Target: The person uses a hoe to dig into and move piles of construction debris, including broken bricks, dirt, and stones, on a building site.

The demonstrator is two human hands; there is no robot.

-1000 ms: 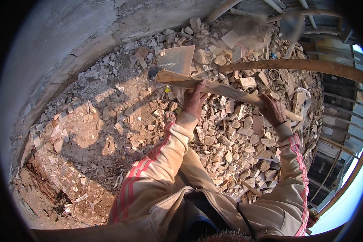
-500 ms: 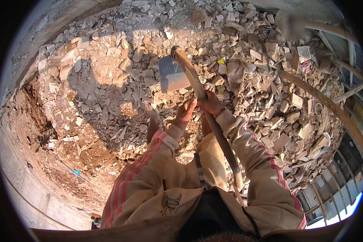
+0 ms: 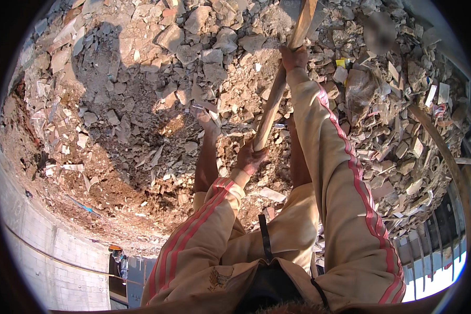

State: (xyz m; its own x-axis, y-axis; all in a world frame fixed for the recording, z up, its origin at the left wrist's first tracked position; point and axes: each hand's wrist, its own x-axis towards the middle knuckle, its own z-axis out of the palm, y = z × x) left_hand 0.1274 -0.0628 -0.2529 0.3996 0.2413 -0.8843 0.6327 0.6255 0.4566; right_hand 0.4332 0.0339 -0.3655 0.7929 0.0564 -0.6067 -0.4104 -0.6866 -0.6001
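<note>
Both of my hands grip the wooden handle of a hoe (image 3: pixel 273 104), held slanting up and slightly right over the rubble (image 3: pixel 214 57). My left hand (image 3: pixel 251 158) is wrapped round the handle's lower end, close to my body. Farther up the shaft, my right hand (image 3: pixel 294 57) closes round it with the arm stretched out. The hoe's blade is not clearly visible at the top edge of the picture. My bare foot (image 3: pixel 206 119) stands among broken pieces to the left of the handle.
A curved wooden pole (image 3: pixel 439 136) lies at the right. Near it sit a crumpled brownish plastic bag (image 3: pixel 361 94) and a small yellow scrap (image 3: pixel 341 63). A pale block wall (image 3: pixel 47 246) borders the lower left. Bars (image 3: pixel 429 246) line the lower right.
My hands, close together before, are now far apart on the handle. The right hand and the hoe's head have swung up and away; the left hand is lower, at the handle's end.
</note>
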